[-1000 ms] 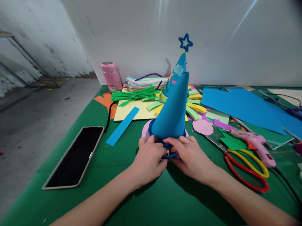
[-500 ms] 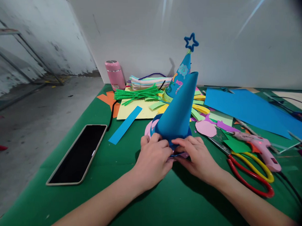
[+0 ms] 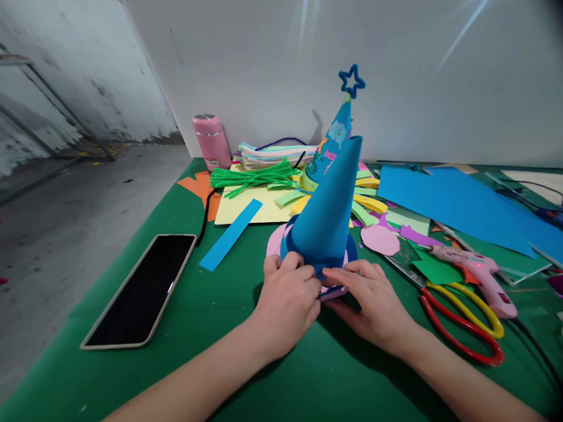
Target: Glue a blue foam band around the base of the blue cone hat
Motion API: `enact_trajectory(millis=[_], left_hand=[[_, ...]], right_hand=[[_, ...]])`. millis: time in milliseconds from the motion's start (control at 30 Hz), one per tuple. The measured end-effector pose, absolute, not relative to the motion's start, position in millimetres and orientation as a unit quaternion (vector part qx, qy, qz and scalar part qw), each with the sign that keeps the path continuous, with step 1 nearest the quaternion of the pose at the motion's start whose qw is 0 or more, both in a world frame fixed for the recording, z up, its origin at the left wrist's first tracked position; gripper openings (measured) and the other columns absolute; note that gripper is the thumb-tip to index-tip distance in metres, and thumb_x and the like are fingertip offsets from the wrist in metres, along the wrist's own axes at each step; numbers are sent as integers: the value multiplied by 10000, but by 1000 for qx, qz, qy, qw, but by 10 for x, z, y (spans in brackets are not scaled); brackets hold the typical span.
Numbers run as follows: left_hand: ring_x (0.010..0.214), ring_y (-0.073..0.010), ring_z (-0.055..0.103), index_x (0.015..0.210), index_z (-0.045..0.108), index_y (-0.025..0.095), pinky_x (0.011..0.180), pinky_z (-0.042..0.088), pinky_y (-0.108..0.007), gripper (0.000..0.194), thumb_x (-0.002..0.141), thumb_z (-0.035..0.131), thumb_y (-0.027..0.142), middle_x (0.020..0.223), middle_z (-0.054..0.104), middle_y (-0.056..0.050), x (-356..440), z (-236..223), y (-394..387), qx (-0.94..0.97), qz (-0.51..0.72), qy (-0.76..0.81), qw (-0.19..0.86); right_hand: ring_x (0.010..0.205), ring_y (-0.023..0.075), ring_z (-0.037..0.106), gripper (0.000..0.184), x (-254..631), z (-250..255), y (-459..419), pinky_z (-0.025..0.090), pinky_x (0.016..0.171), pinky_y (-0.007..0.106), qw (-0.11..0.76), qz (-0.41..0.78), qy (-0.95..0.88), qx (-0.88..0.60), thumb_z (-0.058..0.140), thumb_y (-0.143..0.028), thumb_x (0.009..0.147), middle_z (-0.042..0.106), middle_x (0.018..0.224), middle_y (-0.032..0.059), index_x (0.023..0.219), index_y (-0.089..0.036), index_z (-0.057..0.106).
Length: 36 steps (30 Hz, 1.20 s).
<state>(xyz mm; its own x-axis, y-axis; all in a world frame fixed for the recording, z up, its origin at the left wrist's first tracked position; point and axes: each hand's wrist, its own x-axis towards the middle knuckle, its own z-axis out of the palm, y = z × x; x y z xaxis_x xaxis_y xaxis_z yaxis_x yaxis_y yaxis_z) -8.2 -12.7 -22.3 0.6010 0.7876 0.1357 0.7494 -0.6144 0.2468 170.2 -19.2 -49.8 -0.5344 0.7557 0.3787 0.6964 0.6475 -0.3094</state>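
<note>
A blue paper cone hat [image 3: 328, 207] stands in front of me, its tip leaning right. Around its foot runs a brim [image 3: 274, 240] in pink and dark blue. My left hand [image 3: 289, 301] is closed, fingers curled over the near left part of the brim. On the near right, my right hand [image 3: 371, 302] pinches the brim's edge between thumb and fingers. Just behind stands a decorated blue cone hat [image 3: 331, 148] topped by a dark blue star [image 3: 352, 81]; the plain cone covers part of it.
To the left lie a phone [image 3: 140, 292] and a blue paper strip [image 3: 231, 235]. Scissors [image 3: 463, 318], a pink glue gun [image 3: 477, 269] and blue sheets [image 3: 445, 199] are at right. Green pipe cleaners [image 3: 255, 175] and a pink bottle [image 3: 212, 142] stand at the back.
The cone and brim have turned or tilted slightly, so more pink brim shows at the left and front. Both hands keep their hold. The whole view has shifted a little.
</note>
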Motion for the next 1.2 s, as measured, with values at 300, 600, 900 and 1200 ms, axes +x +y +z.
enact_trajectory(millis=[300, 600, 900, 1200], left_hand=[[867, -231, 437, 707, 585, 159, 676, 264, -413, 85, 729, 504, 165, 756, 609, -34, -64, -217, -140, 889, 108, 435, 94], [850, -226, 421, 719, 623, 187, 670, 249, -384, 122, 693, 510, 151, 778, 634, -14, -107, -204, -91, 881, 110, 430, 161], [850, -226, 417, 710, 618, 201, 671, 243, -379, 129, 674, 514, 135, 799, 639, -3, -125, -229, -54, 872, 122, 426, 208], [812, -214, 424, 651, 583, 175, 627, 235, -355, 86, 679, 516, 130, 723, 613, -10, -95, -240, -41, 874, 115, 434, 185]], right_hand=[[827, 199, 514, 337, 1663, -464, -249, 396, 679, 351, 297, 78, -858, -412, 541, -170, 796, 653, 882, 44, 1122, -212, 466], [864, 191, 530, 394, 1633, -445, -181, 409, 742, 354, 292, 140, -868, -376, 521, -117, 784, 636, 877, 28, 1142, -242, 413], [893, 181, 514, 361, 1614, -444, -136, 397, 757, 335, 264, 173, -876, -365, 506, -100, 776, 599, 950, 49, 1111, -223, 453], [878, 174, 507, 304, 1611, -459, -126, 388, 742, 329, 263, 169, -886, -343, 437, -104, 816, 610, 921, 45, 1088, -230, 489]])
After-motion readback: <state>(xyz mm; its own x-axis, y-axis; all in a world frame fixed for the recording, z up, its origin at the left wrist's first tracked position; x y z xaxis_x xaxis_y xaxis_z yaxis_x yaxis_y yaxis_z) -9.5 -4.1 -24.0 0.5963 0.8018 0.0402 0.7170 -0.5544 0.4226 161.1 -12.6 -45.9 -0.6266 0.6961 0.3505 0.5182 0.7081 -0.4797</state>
